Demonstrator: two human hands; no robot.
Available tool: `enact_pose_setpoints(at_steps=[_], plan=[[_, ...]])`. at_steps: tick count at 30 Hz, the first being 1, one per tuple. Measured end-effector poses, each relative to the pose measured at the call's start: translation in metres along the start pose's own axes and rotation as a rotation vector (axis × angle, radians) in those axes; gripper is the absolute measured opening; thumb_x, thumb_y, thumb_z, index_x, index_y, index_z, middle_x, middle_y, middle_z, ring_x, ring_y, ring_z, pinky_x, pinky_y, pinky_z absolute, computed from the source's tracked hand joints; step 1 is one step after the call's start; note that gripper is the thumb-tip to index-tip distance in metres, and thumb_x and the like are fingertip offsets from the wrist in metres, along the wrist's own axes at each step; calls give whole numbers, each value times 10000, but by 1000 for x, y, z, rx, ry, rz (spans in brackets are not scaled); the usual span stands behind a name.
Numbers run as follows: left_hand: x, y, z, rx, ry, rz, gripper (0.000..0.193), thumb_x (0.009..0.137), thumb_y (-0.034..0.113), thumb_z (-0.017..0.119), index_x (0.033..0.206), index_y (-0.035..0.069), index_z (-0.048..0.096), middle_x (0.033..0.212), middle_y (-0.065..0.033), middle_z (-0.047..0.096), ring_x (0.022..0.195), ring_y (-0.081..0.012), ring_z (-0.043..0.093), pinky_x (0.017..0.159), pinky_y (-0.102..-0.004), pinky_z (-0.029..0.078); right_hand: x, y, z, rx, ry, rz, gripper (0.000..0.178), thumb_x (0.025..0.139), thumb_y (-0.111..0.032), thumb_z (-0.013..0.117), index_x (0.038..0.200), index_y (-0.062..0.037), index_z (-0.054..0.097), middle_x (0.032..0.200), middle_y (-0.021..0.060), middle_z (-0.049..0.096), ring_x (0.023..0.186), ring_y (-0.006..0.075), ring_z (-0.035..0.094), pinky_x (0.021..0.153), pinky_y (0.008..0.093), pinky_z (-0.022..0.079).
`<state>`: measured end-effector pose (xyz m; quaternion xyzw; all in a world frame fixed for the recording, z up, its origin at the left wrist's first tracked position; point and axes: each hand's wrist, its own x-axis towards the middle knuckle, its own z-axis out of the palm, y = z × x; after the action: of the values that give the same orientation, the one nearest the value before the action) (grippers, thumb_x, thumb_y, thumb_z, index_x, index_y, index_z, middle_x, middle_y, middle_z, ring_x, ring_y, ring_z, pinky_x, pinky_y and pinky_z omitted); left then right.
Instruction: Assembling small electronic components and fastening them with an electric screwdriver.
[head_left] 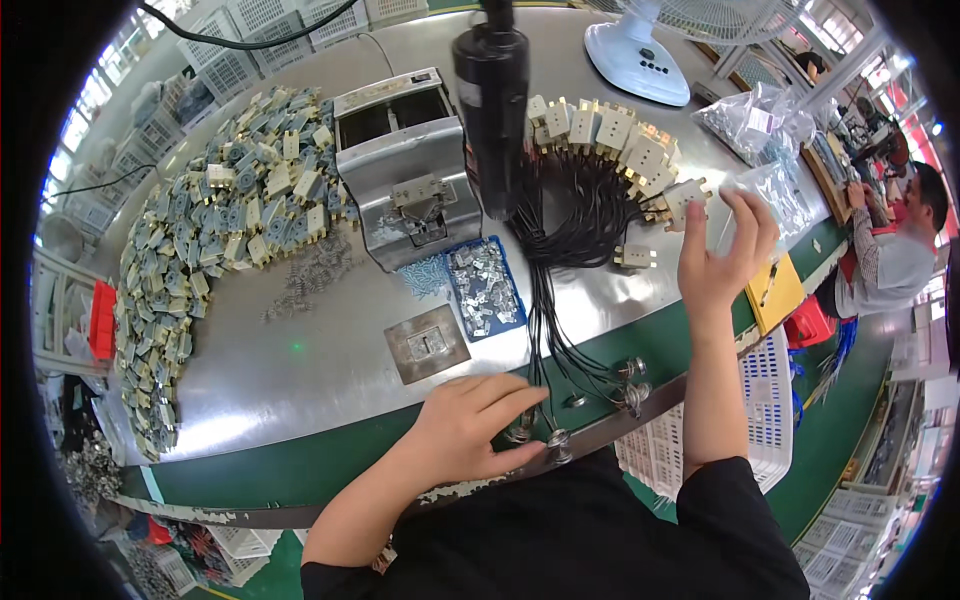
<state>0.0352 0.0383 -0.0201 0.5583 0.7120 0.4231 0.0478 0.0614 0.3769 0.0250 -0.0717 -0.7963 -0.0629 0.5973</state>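
Observation:
My right hand (722, 262) is at the right end of a curved row of cream plug blocks (610, 130). Its thumb tip lies at a plug block (686, 200), and the other fingers stand apart from it. Black cables (575, 235) run from the blocks in a bundle toward me. At the near edge my left hand (470, 425) hovers beside round metal cable ends (558, 443), thumb and forefinger spread on either side of the cables. Whether it touches them I cannot tell. One more plug block (635, 257) lies apart from the row.
A large heap of grey and cream blocks (235, 215) covers the left side. Centrally stand a metal fixture box (410, 170), a blue tray (487, 290) of small metal parts and a dark hanging screwdriver (490, 110). A fan (640, 55) stands behind; a co-worker (895, 230) sits at right.

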Motion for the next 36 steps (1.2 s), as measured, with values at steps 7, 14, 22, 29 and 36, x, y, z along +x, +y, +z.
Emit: enact_pose_setpoints(at_steps=[7, 14, 22, 29, 36], plan=[[12, 11, 10, -57, -155, 36, 603, 754, 334, 864, 1263, 65, 685, 1230, -94, 698, 1229, -299, 635, 1093, -500, 459, -26, -44, -36, 774, -1137, 45, 249, 881, -75, 792, 1058, -23, 626, 804, 139, 724, 713, 359, 703, 644, 412, 545], [9, 11, 14, -90, -155, 72, 486, 764, 332, 867, 1143, 70, 711, 1173, -69, 714, 1209, -276, 653, 1094, -498, 452, -31, -49, -22, 1023, -1437, 318, 254, 920, -5, 721, 1089, -9, 531, 719, 92, 678, 649, 206, 663, 632, 335, 514], [5, 8, 5, -187, -83, 65, 435, 783, 284, 874, 1123, 61, 717, 1132, -85, 736, 1118, -286, 702, 1001, -453, 522, -21, -9, 6, 1809, -1837, 1083, 322, 979, -75, 577, 1266, 37, 670, 1083, 152, 735, 937, 214, 726, 836, 339, 555], [13, 9, -21, -340, 375, -317, 518, 801, 195, 894, 1253, 40, 694, 1028, -131, 749, 910, -265, 737, 832, -335, 572, 7, -84, 13, 1528, -1518, 454, 324, 1058, -264, 630, 1184, 17, 731, 1027, 160, 781, 851, 269, 748, 768, 368, 574], [23, 23, -46, -198, 185, -345, 584, 774, 139, 921, 1297, 42, 681, 1152, -142, 769, 951, -111, 745, 839, -298, 582, -8, -121, 28, 1105, -1123, -234, 164, 903, -213, 742, 856, -92, 642, 748, 90, 653, 741, 345, 696, 642, 474, 540]])
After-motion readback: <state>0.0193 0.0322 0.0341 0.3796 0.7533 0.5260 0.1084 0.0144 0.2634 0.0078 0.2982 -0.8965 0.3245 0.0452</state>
